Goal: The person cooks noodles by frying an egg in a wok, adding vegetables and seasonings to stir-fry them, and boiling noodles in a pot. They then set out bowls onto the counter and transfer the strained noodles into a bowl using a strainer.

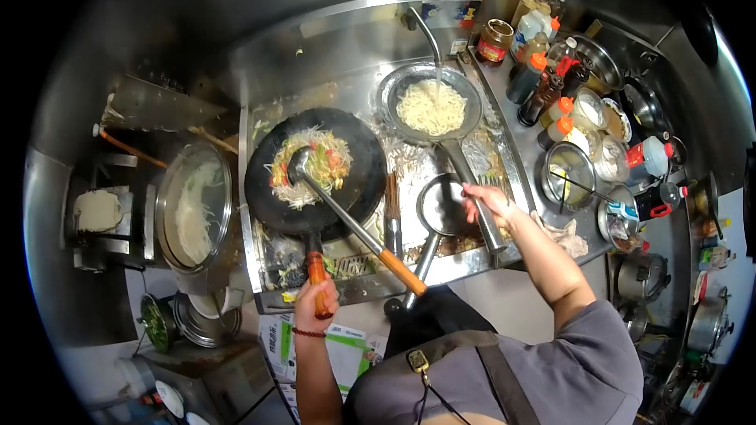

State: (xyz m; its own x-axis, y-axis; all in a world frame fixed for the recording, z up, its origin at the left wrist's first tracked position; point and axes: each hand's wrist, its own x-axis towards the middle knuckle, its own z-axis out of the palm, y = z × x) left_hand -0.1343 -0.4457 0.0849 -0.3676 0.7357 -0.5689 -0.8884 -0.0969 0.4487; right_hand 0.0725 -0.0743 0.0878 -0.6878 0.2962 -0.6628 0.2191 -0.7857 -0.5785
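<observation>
My left hand [316,299] is wrapped round the wooden handle of a black wok [358,138]. Stir-fried bean sprouts and vegetables [335,159] lie in the wok. A ladle [346,216] with a wooden grip rests its bowl on this food, its handle leaning over the stove edge, held by neither hand. To the right, my right hand [490,203] grips the long metal handle of a strainer [386,98] full of noodles [429,109]. Water from a faucet [429,31] runs onto the noodles.
A small ladle-like pan [431,208] and a bamboo brush [393,216] lie between wok and strainer. A pot of whitish liquid [197,212] stands left. Several sauce bottles [526,79], a jar [494,41] and seasoning bowls crowd the right counter. A cloth [563,236] lies near my right forearm.
</observation>
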